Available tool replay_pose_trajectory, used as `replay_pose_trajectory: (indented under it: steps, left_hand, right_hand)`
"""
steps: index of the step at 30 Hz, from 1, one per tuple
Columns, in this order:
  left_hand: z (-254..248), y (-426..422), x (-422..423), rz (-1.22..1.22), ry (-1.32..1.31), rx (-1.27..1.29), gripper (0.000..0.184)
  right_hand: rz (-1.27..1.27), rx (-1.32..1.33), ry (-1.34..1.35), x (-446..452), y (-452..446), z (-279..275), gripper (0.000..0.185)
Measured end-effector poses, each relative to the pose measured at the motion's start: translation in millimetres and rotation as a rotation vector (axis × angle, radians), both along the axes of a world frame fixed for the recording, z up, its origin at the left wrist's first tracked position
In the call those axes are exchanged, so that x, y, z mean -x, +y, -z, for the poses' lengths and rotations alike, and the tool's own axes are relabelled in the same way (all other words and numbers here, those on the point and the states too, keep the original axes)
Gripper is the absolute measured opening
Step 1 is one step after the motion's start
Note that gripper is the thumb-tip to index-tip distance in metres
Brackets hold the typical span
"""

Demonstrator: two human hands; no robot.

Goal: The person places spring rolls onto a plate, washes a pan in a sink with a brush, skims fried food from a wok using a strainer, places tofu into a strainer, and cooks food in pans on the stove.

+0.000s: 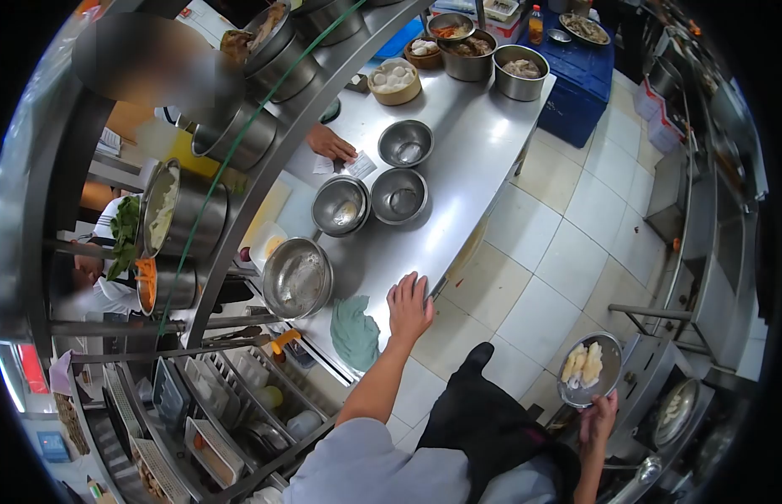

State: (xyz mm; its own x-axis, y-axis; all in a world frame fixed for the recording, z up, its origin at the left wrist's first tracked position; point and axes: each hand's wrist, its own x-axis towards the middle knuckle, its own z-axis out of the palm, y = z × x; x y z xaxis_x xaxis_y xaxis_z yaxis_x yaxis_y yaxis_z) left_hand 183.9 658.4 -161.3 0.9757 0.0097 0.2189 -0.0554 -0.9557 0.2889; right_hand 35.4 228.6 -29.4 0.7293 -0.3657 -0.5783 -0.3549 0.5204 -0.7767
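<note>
My left hand rests flat on the edge of the steel table with its fingers stretched out, holding nothing. A crumpled green cloth lies just to its left. Low on the right, my right hand grips the rim of a metal bowl. Pale yellowish-white food pieces sit in that bowl; their exact kind I cannot tell. On the table nearby stand a large steel bowl, a stack of smaller bowls and two more bowls, one of them a steel bowl.
Another person's hand touches paper slips across the table. Steel pots and a bamboo steamer stand at the far end, near a blue cooler. A pan sits on the stove at right. Overhead runs a metal shelf.
</note>
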Motion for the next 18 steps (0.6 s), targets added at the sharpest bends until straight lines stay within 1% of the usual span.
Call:
replay_pose_trajectory:
  steps: [5,7,9,11,13,14,16,18]
  left_hand:
    - [3,-6,9,0.001,-0.012,0.045,0.054]
    - [2,-20,19,-0.063,-0.055,0.051,0.054]
    - [-6,-40,39,-0.054,-0.066,0.067,0.054]
    - [-12,-61,66,-0.043,-0.079,0.08,0.054]
    - [-14,-85,93,0.04,0.006,0.172,0.056]
    - [-15,-99,106,0.049,-0.006,0.166,0.056]
    - [-14,-124,136,0.098,0.115,0.217,0.057]
    - [-6,-150,169,0.14,0.136,0.234,0.057]
  right_hand:
    - [-0.01,-0.009,-0.053,38,-31,4,0.033]
    - [-0.003,0.001,-0.055,56,-47,5,0.034]
    - [-0.004,0.002,-0.062,72,-61,5,0.034]
    - [0.048,0.017,-0.038,90,-74,4,0.035]
    - [0.047,0.006,-0.062,109,-88,5,0.035]
    - [0.049,0.005,-0.073,120,-96,5,0.035]
    - [0.065,-0.01,-0.091,141,-111,3,0.037]
    - [0.089,-0.028,-0.117,163,-124,-1,0.04]
